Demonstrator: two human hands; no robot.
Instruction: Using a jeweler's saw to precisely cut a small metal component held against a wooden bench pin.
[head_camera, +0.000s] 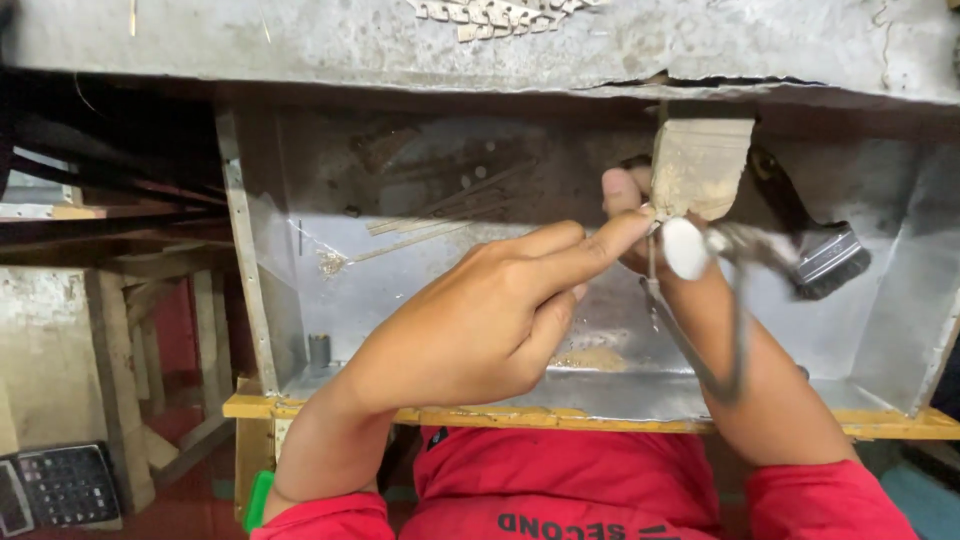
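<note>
Red sleeves frame the left hand (480, 315) pinching a thin tool (652, 262), right hand (640, 215) gripping beside the wooden peg (698, 165).

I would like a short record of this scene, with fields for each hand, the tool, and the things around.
left hand: forefinger stretched to the wooden peg, pressing on a small piece there, too small to tell
right hand: behind the left, holding a thin saw upright at the peg
tray: metal, under the hands, with yellowish dust
brush: lies at the right of the tray
calculator: lower left
</note>
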